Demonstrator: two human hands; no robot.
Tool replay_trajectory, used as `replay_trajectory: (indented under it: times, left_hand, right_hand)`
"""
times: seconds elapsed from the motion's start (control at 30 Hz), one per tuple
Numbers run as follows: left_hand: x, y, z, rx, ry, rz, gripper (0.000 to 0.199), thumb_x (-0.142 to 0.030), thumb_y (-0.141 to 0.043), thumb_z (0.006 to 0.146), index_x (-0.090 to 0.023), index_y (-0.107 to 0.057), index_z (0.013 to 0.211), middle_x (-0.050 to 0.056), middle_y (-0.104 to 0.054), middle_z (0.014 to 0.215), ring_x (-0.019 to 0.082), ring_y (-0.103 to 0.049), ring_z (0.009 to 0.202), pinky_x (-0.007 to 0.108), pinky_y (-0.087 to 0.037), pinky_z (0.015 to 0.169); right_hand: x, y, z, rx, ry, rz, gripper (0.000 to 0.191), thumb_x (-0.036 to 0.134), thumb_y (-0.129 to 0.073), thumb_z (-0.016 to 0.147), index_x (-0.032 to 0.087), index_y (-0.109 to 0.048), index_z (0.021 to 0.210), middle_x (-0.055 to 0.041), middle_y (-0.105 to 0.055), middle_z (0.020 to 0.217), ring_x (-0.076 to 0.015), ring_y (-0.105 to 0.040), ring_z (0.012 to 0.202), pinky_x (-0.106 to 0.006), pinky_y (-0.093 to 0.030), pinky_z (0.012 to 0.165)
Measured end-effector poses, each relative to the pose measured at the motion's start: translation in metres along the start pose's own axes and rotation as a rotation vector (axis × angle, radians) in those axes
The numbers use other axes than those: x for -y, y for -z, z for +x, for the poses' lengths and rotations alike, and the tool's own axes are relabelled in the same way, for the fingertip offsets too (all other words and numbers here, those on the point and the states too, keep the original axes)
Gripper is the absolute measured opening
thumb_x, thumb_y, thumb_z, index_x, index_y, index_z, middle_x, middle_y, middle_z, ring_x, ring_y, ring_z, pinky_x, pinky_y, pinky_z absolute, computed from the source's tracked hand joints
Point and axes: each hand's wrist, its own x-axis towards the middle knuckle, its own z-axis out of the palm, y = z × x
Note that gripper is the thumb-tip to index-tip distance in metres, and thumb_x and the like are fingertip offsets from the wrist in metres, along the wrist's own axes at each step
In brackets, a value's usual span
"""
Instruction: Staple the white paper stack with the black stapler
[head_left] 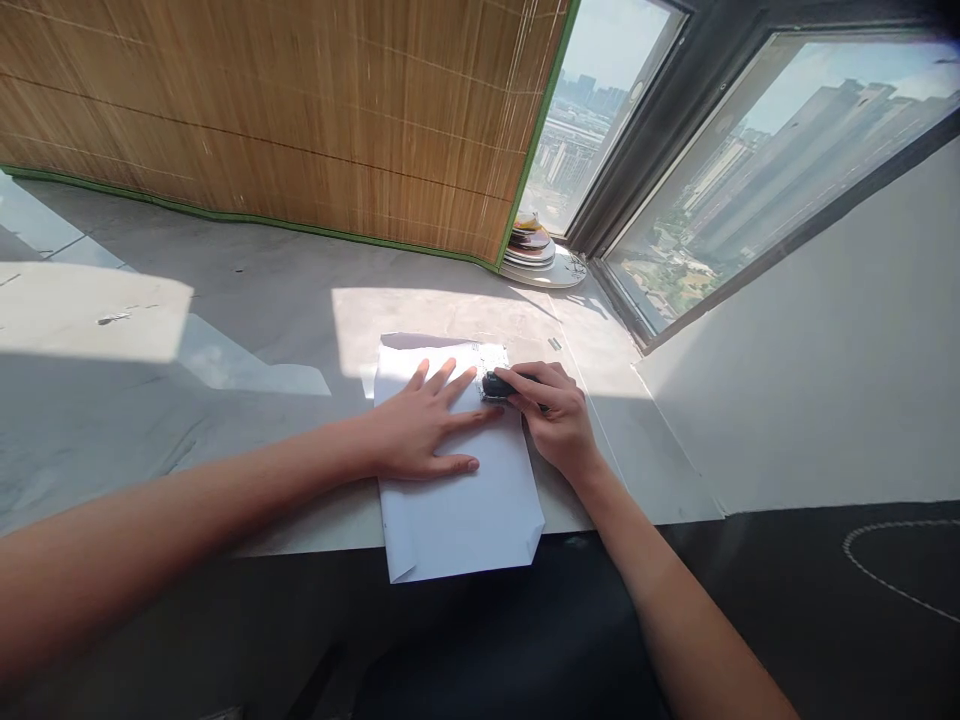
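Note:
A white paper envelope or folded packet (461, 525) lies on the grey ledge, its near end jutting past the edge. My left hand (424, 425) rests flat on it with the fingers spread. In my right hand (553, 410) is a small black hand-held tool (501, 383), gripped between thumb and fingers; its exact kind is unclear. The tool's tip meets a bright, speckled patch (493, 356) near the packet's far right corner, just beyond my left fingertips. Most of the tool is hidden by my right fingers.
A bamboo blind (285, 110) with green edging hangs over the back of the ledge (247, 300). Stacked plates or discs (536, 250) stand in the corner by the window (592, 100). A white wall (810, 350) rises at right. Below the ledge's front edge is a dark area.

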Motion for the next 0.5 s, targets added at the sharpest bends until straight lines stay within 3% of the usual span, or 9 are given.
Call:
replay_trajectory:
  times: [0.13,0.5]
  left_hand:
    - [-0.0029,0.0034,-0.0002,0.081,0.011,0.072,0.073,-0.069,-0.054,0.097,-0.039,-0.042,0.163,0.012,-0.02,0.178,0.054,-0.019,0.158,0.078,-0.014,0.121]
    - [-0.0034,0.0009,-0.0004,0.071,0.022,0.09,0.076,-0.071,-0.054,0.096,-0.041,-0.038,0.165,0.011,-0.02,0.178,0.054,-0.019,0.158,0.076,-0.015,0.122]
  right_hand:
    - [0.0002,0.0002,-0.0003,-0.007,-0.016,0.02,0.042,0.016,-0.057,0.1,0.04,-0.076,0.129,-0.0013,-0.075,0.116,-0.0247,-0.065,0.104,-0.046,-0.052,0.094]
    - [0.001,-0.0016,-0.0012,0.024,-0.003,-0.097,0.046,0.012,-0.057,0.098,0.041,-0.076,0.128,-0.001,-0.074,0.116,-0.0243,-0.065,0.104,-0.045,-0.048,0.094]
